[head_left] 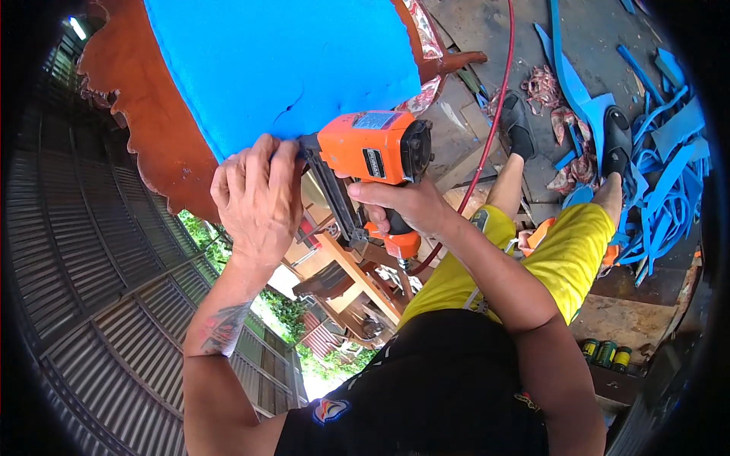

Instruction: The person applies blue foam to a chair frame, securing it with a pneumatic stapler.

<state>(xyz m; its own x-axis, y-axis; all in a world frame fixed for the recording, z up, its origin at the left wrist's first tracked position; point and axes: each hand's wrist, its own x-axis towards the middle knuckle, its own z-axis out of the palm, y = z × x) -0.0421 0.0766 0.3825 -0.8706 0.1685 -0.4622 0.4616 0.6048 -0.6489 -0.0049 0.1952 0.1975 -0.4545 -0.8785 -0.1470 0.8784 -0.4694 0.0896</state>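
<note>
A blue foam sheet (pixel 281 68) covers a reddish-brown piece with a jagged, scalloped edge (pixel 141 99). My left hand (pixel 258 194) has its fingers bent together over the foam's near edge, pressing and gripping it; the fingertips are partly hidden. Wrapped around the handle of an orange and black pneumatic staple gun (pixel 361 148) is my right hand (pixel 403 204). The gun's nose is at the foam edge, right beside my left fingers. A dark slit or crease shows in the foam above the gun.
A red air hose (pixel 490 137) runs from the gun's base up past my legs. Blue foam offcuts (pixel 677 167) and patterned fabric scraps (pixel 544 87) lie on the floor around my feet. Several small cans (pixel 606 355) stand at lower right. Corrugated metal wall (pixel 68 251) rises at left.
</note>
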